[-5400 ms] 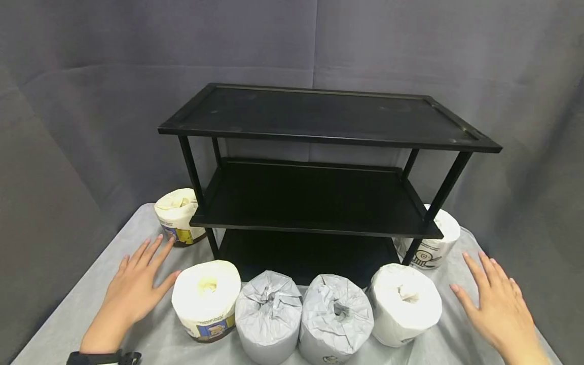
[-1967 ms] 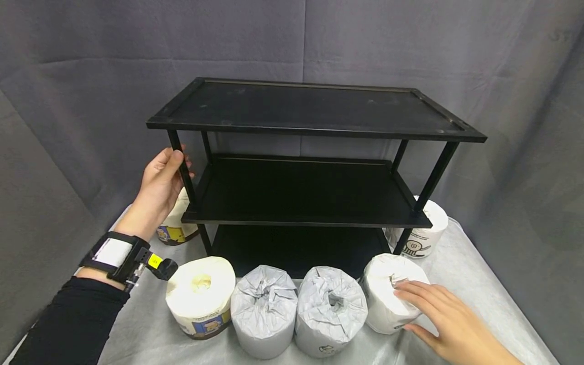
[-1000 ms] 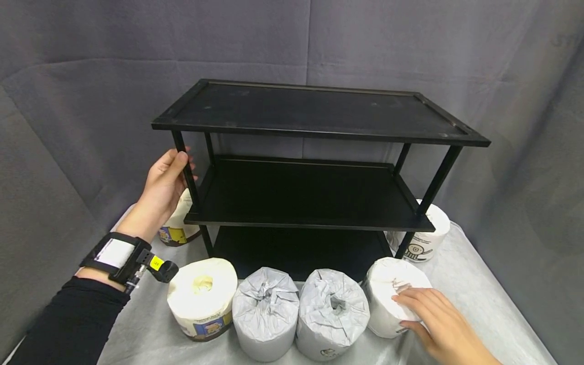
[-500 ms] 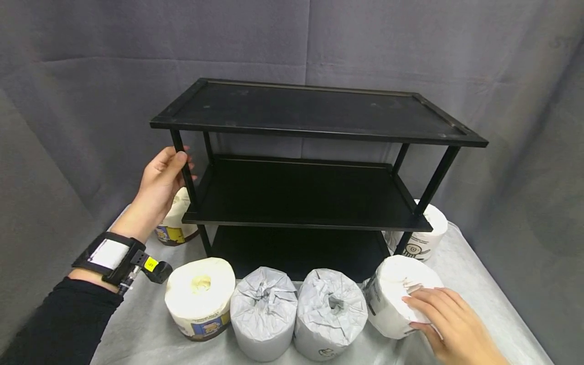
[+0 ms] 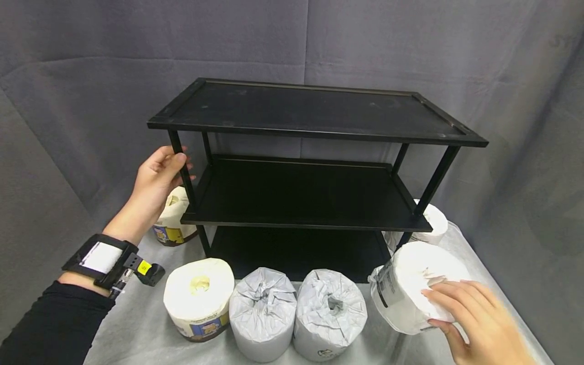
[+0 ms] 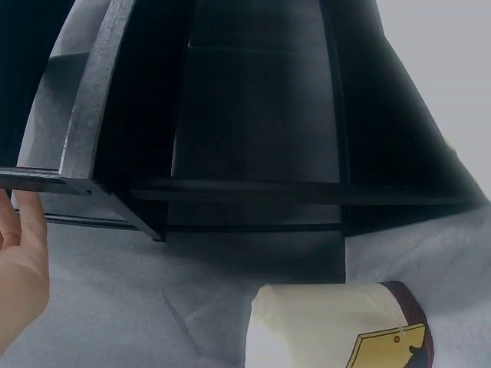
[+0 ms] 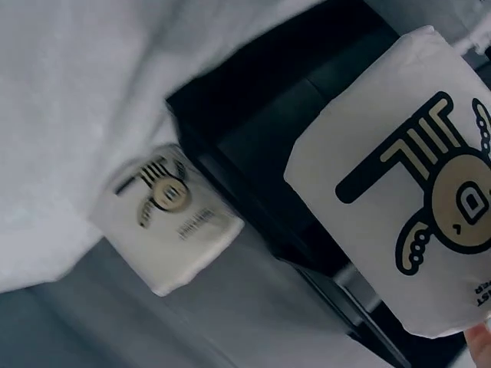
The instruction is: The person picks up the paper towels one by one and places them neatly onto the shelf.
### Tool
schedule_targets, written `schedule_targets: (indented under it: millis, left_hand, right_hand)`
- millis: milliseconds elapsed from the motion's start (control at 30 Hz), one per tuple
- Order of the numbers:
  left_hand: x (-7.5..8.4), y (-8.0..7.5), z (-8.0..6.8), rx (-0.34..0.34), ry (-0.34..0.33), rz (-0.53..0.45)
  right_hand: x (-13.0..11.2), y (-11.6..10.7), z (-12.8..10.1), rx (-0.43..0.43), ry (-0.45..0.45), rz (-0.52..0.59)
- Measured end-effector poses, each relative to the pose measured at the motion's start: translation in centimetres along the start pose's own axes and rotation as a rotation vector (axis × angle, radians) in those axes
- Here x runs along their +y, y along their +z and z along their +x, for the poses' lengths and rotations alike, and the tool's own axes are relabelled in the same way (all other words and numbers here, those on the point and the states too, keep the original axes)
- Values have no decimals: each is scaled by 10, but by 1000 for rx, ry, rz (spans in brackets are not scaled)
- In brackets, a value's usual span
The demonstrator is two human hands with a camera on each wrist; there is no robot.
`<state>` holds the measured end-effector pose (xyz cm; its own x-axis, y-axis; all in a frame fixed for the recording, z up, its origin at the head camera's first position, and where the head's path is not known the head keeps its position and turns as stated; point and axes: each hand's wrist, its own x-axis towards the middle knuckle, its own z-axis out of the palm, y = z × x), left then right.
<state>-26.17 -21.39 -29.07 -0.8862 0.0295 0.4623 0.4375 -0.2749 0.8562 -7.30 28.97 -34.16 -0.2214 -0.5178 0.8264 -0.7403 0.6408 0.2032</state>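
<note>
Right hand clamped on the white roll, tipped off the counter with core axis pointing up-left toward the black rack. Left hand wrapped round the rack's front-left post (far from the roll).

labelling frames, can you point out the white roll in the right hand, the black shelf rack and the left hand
white roll (image 5: 403,289), head view, on its wrapped side
black shelf rack (image 5: 315,109), head view, on the top shelf surface
left hand (image 5: 152,177), head view, on the back of the hand at the rack's front left post
</note>
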Motion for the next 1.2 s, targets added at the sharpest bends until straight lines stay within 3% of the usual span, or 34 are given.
schedule_targets:
  millis: [167, 567, 800, 1200]
  left_hand:
    - [0, 0, -1, 5, 2, 11]
    - [-4, 3, -3, 19, -20, -6]
    - [-7, 4, -2, 25, -18, -7]
    - [-5, 1, -3, 33, -1, -53]
  right_hand:
    - [-3, -10, 24, 54, -33, -2]
    - [-4, -28, 58, 22, -15, 2]
    - [0, -23, 79, 121, -54, -33]
    - [25, -11, 96, 31, -11, -101]
